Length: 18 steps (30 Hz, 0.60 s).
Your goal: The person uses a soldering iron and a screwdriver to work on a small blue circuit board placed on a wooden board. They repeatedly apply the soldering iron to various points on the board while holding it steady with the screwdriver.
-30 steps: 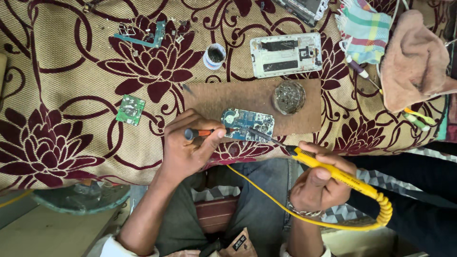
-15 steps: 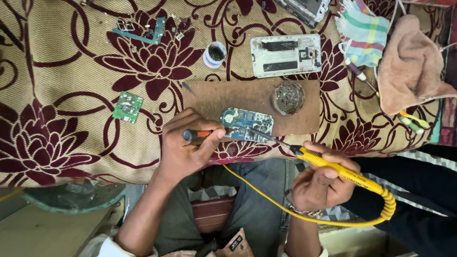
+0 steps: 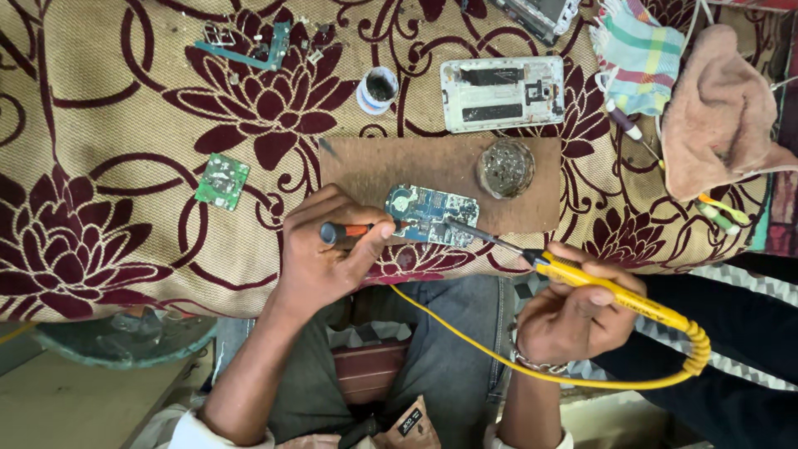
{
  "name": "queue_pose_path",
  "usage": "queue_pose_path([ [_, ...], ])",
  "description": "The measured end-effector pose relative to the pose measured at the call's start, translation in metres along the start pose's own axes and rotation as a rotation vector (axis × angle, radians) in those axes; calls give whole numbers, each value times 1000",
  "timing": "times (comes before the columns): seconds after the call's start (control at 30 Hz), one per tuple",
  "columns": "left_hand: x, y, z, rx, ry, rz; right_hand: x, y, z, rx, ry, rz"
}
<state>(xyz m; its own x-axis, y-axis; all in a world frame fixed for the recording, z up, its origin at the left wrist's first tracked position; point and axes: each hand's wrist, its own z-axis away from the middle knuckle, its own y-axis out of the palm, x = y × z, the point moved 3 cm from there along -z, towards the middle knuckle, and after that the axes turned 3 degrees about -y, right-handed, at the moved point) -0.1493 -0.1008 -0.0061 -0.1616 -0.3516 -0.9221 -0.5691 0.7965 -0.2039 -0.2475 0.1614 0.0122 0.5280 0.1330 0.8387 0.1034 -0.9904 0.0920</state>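
Because the blue circuit board (image 3: 432, 214) is thin, light and likely fragile, it is best held by its edges. It lies on a brown wooden board (image 3: 399, 166), studded with small parts. An orange-handled tool (image 3: 349, 230) is pinched in the left hand (image 3: 328, 258); a yellow soldering iron (image 3: 611, 291) is gripped by the right hand (image 3: 573, 320), tip on the board.

Cloth (image 3: 108, 125) over tabletop: tan weave, maroon flowers and curling vines. Board (image 3: 432, 170): brown. Circuit board (image 3: 431, 214) on it: blue, silver patches. Soldering iron (image 3: 619, 293): yellow handle, yellow cord, dark metal tip. Screwdriver (image 3: 349, 231): black grip, orange-red neck. Small circuit board (image 3: 222, 180) at left: green. Far-left part (image 3: 249, 50): teal. Phone frame (image 3: 502, 93): white, black patches. Round tin (image 3: 504, 167): grey. Small pot (image 3: 378, 89): white, blue band, dark inside. Far-right cloths: checked green-pink-yellow mask (image 3: 640, 54), plain pink towel (image 3: 719, 116).
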Motion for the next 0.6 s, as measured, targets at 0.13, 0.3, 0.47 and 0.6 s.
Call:
queue_pose_path([
  [0.13,5,3,3,-6,8,1,-7,-2,2,33,0,-17],
  [0.3,10,11,-2,-2,16,18,-18,-7,-4,32,-29,19],
  [0.47,11,24,-9,-5,7,7,-23,-16,-16,63,-72,119],
  [0.6,13,30,-8,-2,2,4,-28,-25,-19,88,-36,104],
])
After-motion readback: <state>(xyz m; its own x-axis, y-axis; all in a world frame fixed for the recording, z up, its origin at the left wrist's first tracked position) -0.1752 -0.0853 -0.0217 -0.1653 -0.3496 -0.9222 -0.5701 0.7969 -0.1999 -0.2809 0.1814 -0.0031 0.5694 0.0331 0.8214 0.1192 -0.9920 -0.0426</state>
